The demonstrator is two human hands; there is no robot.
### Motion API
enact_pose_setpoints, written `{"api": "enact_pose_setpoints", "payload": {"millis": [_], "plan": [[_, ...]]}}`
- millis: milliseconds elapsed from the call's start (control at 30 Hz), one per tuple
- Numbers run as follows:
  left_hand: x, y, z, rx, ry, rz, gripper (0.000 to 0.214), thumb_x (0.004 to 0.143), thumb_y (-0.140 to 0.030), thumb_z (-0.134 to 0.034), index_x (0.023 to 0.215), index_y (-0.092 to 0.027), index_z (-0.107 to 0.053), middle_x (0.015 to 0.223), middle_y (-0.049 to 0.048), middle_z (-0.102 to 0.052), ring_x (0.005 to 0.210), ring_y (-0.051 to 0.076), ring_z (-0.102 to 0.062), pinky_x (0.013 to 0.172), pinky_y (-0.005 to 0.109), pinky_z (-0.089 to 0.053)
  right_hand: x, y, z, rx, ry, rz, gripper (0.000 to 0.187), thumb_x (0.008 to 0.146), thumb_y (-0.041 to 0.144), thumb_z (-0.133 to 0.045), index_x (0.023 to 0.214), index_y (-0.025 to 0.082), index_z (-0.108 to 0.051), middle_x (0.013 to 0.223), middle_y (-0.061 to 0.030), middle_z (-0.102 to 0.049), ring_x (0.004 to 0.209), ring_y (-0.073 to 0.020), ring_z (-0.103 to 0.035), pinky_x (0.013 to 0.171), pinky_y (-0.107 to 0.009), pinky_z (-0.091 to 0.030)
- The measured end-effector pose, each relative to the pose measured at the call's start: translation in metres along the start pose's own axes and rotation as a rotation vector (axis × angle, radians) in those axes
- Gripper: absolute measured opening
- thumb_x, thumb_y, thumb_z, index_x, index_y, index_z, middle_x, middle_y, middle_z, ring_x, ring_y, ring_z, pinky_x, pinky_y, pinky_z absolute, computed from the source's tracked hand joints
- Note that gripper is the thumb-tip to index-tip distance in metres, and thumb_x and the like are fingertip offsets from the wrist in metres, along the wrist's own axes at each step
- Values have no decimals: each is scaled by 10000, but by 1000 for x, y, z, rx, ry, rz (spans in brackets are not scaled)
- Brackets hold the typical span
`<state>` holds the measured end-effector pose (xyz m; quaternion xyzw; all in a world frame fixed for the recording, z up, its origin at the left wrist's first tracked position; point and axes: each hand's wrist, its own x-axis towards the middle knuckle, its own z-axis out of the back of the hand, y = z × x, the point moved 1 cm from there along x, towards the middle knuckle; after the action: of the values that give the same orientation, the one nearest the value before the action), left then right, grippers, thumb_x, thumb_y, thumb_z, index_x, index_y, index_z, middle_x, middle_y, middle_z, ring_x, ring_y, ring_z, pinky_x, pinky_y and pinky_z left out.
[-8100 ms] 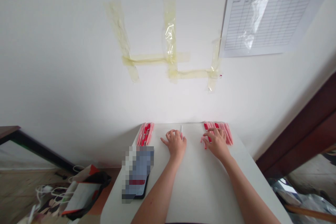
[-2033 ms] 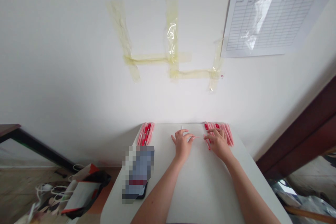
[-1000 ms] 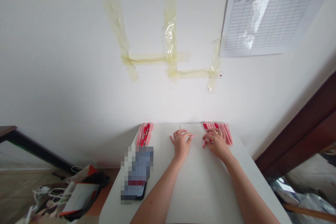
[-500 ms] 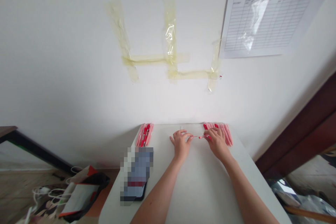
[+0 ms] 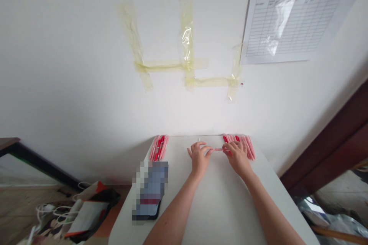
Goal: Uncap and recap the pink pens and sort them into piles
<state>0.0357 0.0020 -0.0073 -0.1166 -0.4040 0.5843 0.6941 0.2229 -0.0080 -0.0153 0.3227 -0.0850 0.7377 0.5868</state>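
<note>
Both my hands are near the far edge of a white table (image 5: 218, 206). My left hand (image 5: 199, 158) pinches one end of a thin pink and red pen (image 5: 218, 149) between thumb and fingers. My right hand (image 5: 238, 156) pinches the other end, so the pen lies level between the hands. Just behind my right hand lies a row of several pink and red pens (image 5: 246, 144). A second bundle of red pens (image 5: 159, 147) lies at the table's far left corner. A small white piece (image 5: 198, 139) lies by the wall.
A dark phone with a blurred screen (image 5: 149, 192) lies on the table's left edge. Yellowed tape strips (image 5: 186, 46) and a printed chart (image 5: 290, 23) are on the white wall. Bags and cables (image 5: 77, 214) lie on the floor at left. A brown wooden frame (image 5: 330, 149) stands at right.
My right hand has drawn a pen from the right-hand row and brought it to my left hand; the two hands have closed together on it. Earlier my left hand held a thin part alone.
</note>
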Motion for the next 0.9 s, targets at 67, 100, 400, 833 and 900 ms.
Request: {"api": "enact_pose_setpoints", "payload": {"millis": [67, 100, 400, 833, 900], "plan": [[-1, -1, 0, 3, -4, -13, 100, 829, -292, -693, 878, -356, -752, 1179, 18, -631, 1210, 247, -493, 1112, 712, -170, 0, 4, 0, 25, 19, 25, 145, 940, 295, -492, 1012, 291, -618, 1035, -37, -698, 1088, -276, -531, 1089, -607, -239], [-1, -2, 0, 4, -8, -17, 103, 829, -289, -693, 877, -357, -754, 1177, 19, -633, 1207, 246, -497, 1115, 708, -170, 0, 5, 0, 36, 27, 32, 138, 941, 293, -495, 1009, 289, -615, 1031, -36, -701, 1084, -271, -536, 1095, -606, -234], [4, 1, 3, -40, -67, -38, 155, 824, -282, -700, 917, -386, -767, 1150, 13, -676, 1154, 228, -540, 1122, 604, -264, -3, 13, -7, 130, 35, 37, 162, 946, 328, -501, 1044, 287, -623, 994, -34, -700, 1014, -223, -602, 1124, -603, -215], [4, 11, 9, 236, -73, 111, 247, 844, -285, -652, 1084, -312, -700, 1230, 72, -601, 1225, 280, -473, 1120, 684, -192, -1, 13, -10, 307, 37, -77, 284, 994, 404, -365, 1079, 271, -602, 1015, -36, -727, 1073, -223, -606, 1071, -505, -335], [4, 14, 9, 324, -74, 134, 238, 828, -293, -661, 1062, -284, -704, 1226, 88, -591, 1230, 303, -454, 1103, 716, -188, 0, 12, -10, 339, 49, -95, 291, 994, 403, -354, 1083, 258, -591, 1020, -40, -732, 1081, -227, -602, 1087, -519, -306]]}}
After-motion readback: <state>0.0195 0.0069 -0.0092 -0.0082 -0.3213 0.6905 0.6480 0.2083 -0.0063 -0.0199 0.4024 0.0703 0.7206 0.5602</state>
